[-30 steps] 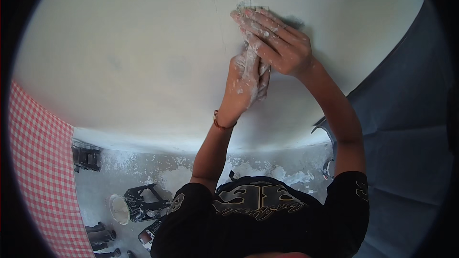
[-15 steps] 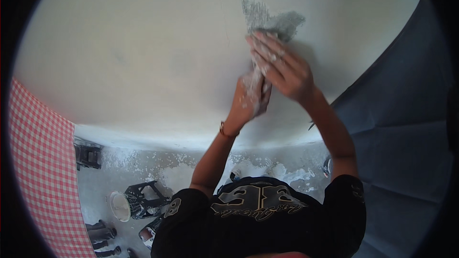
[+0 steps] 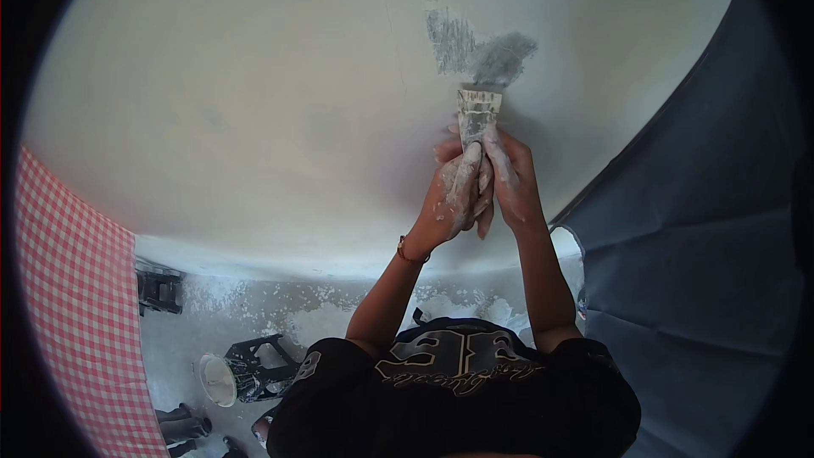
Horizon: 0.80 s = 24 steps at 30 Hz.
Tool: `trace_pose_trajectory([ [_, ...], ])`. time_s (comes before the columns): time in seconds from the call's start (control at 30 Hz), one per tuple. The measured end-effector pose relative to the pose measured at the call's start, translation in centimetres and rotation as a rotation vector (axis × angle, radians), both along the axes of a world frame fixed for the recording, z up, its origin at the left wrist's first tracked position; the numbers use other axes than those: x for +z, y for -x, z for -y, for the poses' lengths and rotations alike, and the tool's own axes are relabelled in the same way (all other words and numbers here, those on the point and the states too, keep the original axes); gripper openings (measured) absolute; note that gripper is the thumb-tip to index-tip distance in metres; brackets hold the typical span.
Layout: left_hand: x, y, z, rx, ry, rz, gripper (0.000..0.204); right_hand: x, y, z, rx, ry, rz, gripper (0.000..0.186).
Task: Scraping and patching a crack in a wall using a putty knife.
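Observation:
A putty knife (image 3: 480,107) points up the pale wall (image 3: 280,85), its broad blade smeared with white and grey filler. My left hand (image 3: 458,191) is closed round its handle, the thumb lying along it and filler coating the skin. Beside it, my right hand (image 3: 515,176) cups the same tool from the right, thumb against the lower blade; some of its fingers are hidden behind the tool and the left hand. Just above the blade edge lies a rough dark grey patch (image 3: 506,57), joined to a streaky lighter grey patch (image 3: 451,39) on its left.
A red-and-white checked cloth (image 3: 76,305) hangs at the left, a dark blue sheet (image 3: 687,288) at the right. Below stand a white-rimmed bucket (image 3: 219,379), a black stool (image 3: 270,365) and another dark stool (image 3: 159,288). White splashes mark the grey floor (image 3: 191,348).
Both hands have come down the wall, away from the grey patches. My right hand, earlier laid flat over the tool, has turned to its side, so the putty knife blade now shows.

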<state>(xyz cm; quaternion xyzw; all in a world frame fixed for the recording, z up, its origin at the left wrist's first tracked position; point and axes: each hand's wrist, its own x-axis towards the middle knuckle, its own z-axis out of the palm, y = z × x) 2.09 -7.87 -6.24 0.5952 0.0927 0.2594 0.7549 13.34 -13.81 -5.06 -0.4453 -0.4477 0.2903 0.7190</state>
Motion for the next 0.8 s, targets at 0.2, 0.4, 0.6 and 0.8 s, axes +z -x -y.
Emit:
trace_pose_trajectory([
  [0.2, -4.9, -2.1, -1.2, 0.471, -0.585, 0.201, 0.031, 2.0, 1.8, -2.0, 0.063, -0.052, -0.058, 0.036],
  [0.4, -6.0, -2.1, -2.3, 0.526, -0.556, 0.221, 0.052, 1.8, 2.1, -3.0, 0.025, -0.034, -0.07, 0.032],
  [0.6, -3.6, -0.9, -1.2, 0.39, -0.356, 0.131, 0.053, 1.3, 2.4, -3.2, -0.022, -0.089, -0.045, 0.032],
  [0.8, -1.6, 0.1, -1.8, 0.368, -0.45, 0.142, 0.053, 2.3, 3.3, -3.2, -0.066, -0.148, 0.015, 0.031],
])
